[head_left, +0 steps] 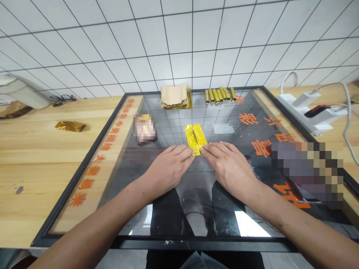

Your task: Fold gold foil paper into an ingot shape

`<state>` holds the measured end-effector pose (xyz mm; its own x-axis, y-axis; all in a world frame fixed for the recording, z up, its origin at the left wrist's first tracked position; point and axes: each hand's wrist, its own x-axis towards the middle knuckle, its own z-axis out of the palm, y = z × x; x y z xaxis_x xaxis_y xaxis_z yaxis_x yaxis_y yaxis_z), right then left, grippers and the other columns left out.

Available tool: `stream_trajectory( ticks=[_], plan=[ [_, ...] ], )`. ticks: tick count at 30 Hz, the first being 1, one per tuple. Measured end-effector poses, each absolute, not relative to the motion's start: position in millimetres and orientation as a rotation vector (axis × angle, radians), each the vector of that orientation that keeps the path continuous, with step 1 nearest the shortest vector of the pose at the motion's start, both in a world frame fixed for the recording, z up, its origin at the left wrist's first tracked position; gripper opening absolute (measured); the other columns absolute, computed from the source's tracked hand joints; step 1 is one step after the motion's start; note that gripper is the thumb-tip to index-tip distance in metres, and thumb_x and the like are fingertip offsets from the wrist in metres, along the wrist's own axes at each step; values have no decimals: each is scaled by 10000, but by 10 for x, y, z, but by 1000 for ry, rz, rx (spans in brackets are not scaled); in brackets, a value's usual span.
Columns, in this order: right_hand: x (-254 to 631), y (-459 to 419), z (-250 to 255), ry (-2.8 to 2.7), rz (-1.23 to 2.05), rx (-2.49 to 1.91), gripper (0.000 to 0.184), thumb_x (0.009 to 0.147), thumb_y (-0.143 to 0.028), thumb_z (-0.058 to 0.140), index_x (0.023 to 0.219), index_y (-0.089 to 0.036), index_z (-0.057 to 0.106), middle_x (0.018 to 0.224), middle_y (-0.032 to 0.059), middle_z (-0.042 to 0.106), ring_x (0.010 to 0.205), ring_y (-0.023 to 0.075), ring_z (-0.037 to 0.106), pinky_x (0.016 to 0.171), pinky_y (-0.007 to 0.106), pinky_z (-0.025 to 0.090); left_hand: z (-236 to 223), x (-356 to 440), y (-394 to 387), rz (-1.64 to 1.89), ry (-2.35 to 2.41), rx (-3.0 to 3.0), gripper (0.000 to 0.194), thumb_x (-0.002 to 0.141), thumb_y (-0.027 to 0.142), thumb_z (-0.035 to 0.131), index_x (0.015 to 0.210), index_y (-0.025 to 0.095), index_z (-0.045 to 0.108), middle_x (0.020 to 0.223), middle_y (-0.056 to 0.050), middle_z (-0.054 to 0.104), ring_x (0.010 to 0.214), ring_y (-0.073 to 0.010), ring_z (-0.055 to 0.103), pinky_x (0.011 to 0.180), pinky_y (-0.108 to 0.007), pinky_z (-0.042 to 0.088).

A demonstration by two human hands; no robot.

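A shiny gold foil paper (199, 135) lies on the dark glass panel (134, 179) in front of me, its two sides turned in toward a narrow gap along the middle. My left hand (171, 164) pinches its near left corner, fingers pressed together. At the near right corner, my right hand (228, 160) grips the same sheet with fingers bent. Both thumbs are mostly hidden. Beyond the sheet, several rolled gold paper tubes (220, 95) lie in a row at the panel's far edge. Left of them sits a stack of tan-backed gold sheets (174, 96).
A blurred-out pack (145, 129) lies to the left on the glass, and a larger blurred item (305, 172) to the right. A crumpled gold wrapper (70, 126) rests on the wooden table (42, 168). Glasses (63, 99) and a white power strip (303, 112) flank the panel near the tiled wall.
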<state>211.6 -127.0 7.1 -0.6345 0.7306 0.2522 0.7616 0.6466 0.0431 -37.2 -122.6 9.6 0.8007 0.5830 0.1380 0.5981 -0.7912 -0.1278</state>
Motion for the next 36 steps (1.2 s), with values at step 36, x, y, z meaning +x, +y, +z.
stream_trajectory(
  ticks=[36],
  plan=[
    [2088,-1353,47,-2663,-264,-1345,438,1067,-104,469,1466,-131,648,1497,132,700,1330,283,647,1137,494,451,81,-149,-1287,-18,-1067,-2691,425,1057,123,460,1460,138,593,1096,-79,653,972,-264,571,826,-429,484]
  ],
)
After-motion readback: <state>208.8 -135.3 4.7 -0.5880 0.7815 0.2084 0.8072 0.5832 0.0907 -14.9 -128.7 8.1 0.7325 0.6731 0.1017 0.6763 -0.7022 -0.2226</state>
